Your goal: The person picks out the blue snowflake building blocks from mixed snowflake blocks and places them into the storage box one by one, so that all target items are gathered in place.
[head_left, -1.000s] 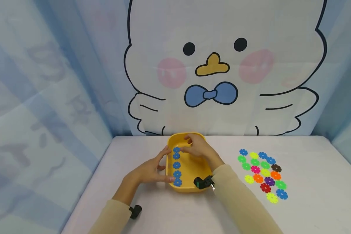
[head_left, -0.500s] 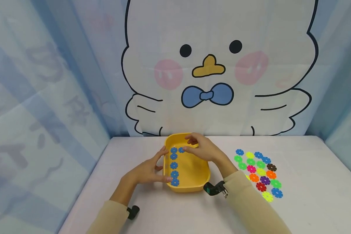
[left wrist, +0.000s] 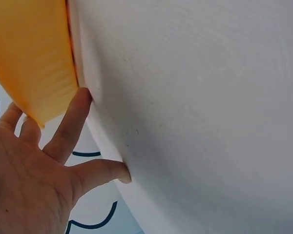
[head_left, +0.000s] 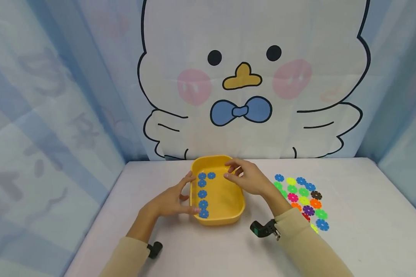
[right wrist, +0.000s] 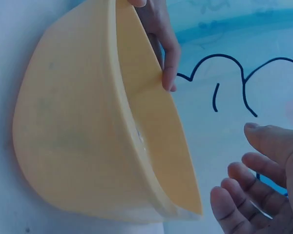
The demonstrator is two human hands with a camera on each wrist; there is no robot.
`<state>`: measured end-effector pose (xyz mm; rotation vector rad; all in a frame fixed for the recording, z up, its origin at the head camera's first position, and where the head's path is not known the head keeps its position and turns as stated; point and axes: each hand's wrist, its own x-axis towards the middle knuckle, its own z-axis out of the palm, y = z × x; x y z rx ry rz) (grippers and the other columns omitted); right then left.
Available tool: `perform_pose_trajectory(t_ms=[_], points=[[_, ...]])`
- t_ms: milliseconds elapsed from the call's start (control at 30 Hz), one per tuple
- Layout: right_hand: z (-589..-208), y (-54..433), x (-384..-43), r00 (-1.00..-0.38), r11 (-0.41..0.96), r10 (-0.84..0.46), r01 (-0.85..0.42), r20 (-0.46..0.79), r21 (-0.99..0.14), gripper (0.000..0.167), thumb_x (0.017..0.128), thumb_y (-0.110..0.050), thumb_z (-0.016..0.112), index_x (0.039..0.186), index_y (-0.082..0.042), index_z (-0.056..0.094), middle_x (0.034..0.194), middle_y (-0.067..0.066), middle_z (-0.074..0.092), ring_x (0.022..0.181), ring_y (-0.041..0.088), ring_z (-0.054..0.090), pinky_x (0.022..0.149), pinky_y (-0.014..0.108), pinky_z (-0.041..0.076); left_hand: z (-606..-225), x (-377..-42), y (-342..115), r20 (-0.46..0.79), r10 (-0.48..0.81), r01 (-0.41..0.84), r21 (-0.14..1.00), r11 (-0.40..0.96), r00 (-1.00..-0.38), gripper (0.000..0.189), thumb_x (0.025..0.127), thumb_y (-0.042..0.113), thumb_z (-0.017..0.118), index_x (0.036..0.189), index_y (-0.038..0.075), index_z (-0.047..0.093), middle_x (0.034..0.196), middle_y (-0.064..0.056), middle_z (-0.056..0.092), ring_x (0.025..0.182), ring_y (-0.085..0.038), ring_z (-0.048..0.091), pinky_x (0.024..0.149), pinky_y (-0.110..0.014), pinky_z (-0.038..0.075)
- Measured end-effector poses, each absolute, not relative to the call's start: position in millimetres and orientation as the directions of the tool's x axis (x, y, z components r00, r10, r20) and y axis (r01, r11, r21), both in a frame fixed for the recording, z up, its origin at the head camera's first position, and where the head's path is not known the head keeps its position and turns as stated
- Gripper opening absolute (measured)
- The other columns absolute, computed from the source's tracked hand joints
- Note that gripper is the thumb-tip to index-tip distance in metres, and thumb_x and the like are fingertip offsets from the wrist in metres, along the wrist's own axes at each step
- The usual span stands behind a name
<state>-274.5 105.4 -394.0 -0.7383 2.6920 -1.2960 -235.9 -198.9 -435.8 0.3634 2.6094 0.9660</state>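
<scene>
A yellow plastic tub [head_left: 225, 198] stands on the table. Blue snowflake-shaped discs [head_left: 202, 194] lie in a column along its left side, and one more blue disc [head_left: 211, 175] sits to the right of the column's far end. My left hand [head_left: 170, 200] rests at the tub's left rim with fingers spread, its thumb over the rim near the closest disc. Above the far right rim is my right hand [head_left: 251, 179], fingers loosely bent. In the right wrist view that hand [right wrist: 263, 190] is beside the tub wall [right wrist: 73, 112], with nothing held.
Several loose snowflake discs [head_left: 308, 210] in mixed colours are spread on the white table [head_left: 367, 231] to the right, partly behind the right forearm. A curtain printed with a cartoon bird [head_left: 242, 132] hangs right behind the table's far edge.
A blue disc now lies beside the column's far end, let go by the right hand. That hand has drawn back to the right; the left hand keeps its place at the rim.
</scene>
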Motion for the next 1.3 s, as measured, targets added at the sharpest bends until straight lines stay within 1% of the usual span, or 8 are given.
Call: perform_pose_trajectory(t_ms=[100,233,400,567,700,867,1067,1300], points=[[-389.7,114.2,-273.8,-0.885,0.532,-0.426,-0.412,0.187,-0.739,0.037,0.098,-0.028,0.071,0.130,-0.009,0.065,0.110,0.004,0.067,0.094,0.020,0.061,0.077,0.030,0.057,-433.4,-237.2,-198.6,-0.219,0.344,0.121,0.659,0.742,-0.913,0.111,0.073,0.061,0.086,0.162,0.040,0.024,0.169,0.027,0.001,0.125,-0.025,0.065,0.097,-0.049,0.058],[-387.3,128.7,-274.2,-0.879,0.534,-0.414,-0.445,0.237,-0.718,0.036,0.098,-0.027,0.071,0.129,-0.009,0.065,0.109,0.004,0.068,0.094,0.020,0.063,0.078,0.031,0.058,-433.1,-239.9,-200.5,-0.215,0.338,0.121,0.656,0.745,-0.916,0.110,0.072,0.062,0.086,0.161,0.042,0.024,0.168,0.030,0.000,0.125,-0.024,0.065,0.098,-0.050,0.057],[-388.7,145.5,-266.9,-0.879,0.557,-0.393,-0.462,0.272,-0.690,0.031,0.098,-0.024,0.072,0.126,-0.011,0.067,0.109,0.002,0.069,0.093,0.018,0.063,0.081,0.032,0.057,-431.9,-239.5,-203.2,-0.216,0.349,0.127,0.660,0.740,-0.912,0.110,0.074,0.062,0.085,0.162,0.040,0.023,0.170,0.026,0.000,0.126,-0.026,0.064,0.100,-0.051,0.056],[-386.1,154.0,-254.3,-0.869,0.578,-0.399,-0.486,0.293,-0.656,0.031,0.097,-0.024,0.073,0.126,-0.013,0.067,0.114,0.003,0.069,0.093,0.017,0.061,0.078,0.035,0.058,-429.9,-237.2,-205.6,-0.224,0.354,0.125,0.661,0.740,-0.908,0.110,0.074,0.060,0.086,0.162,0.040,0.022,0.170,0.025,-0.001,0.126,-0.027,0.064,0.099,-0.051,0.056],[-387.1,162.1,-250.0,-0.856,0.594,-0.410,-0.513,0.315,-0.620,0.031,0.097,-0.022,0.074,0.125,-0.013,0.067,0.115,0.000,0.069,0.093,0.016,0.059,0.077,0.034,0.057,-428.9,-237.8,-205.5,-0.213,0.359,0.135,0.664,0.736,-0.909,0.110,0.075,0.060,0.086,0.162,0.039,0.022,0.170,0.025,-0.001,0.127,-0.027,0.064,0.099,-0.050,0.056],[-396.5,181.0,-247.9,-0.865,0.628,-0.396,-0.499,0.307,-0.597,0.030,0.097,-0.024,0.074,0.124,-0.014,0.068,0.112,-0.003,0.069,0.095,0.016,0.059,0.076,0.032,0.057,-428.8,-237.3,-204.1,-0.214,0.365,0.129,0.681,0.721,-0.906,0.110,0.075,0.058,0.086,0.163,0.036,0.022,0.170,0.024,-0.001,0.128,-0.028,0.063,0.099,-0.050,0.056],[-408.4,210.4,-242.4,-0.870,0.649,-0.360,-0.494,0.338,-0.579,0.032,0.096,-0.020,0.075,0.126,-0.012,0.067,0.110,0.004,0.068,0.091,0.016,0.057,0.072,0.024,0.054,-430.6,-237.5,-200.3,-0.217,0.369,0.128,0.684,0.718,-0.904,0.110,0.075,0.059,0.086,0.163,0.035,0.023,0.171,0.020,0.000,0.126,-0.029,0.064,0.099,-0.052,0.056],[-419.1,241.1,-237.3,-0.901,0.707,-0.299,-0.430,0.313,-0.561,0.036,0.093,-0.013,0.077,0.127,-0.010,0.066,0.111,0.008,0.067,0.090,0.018,0.057,0.068,0.022,0.054,-433.3,-235.1,-198.5,-0.214,0.379,0.135,0.691,0.710,-0.901,0.110,0.076,0.058,0.086,0.163,0.035,0.022,0.172,0.020,0.000,0.127,-0.029,0.063,0.099,-0.052,0.056]])
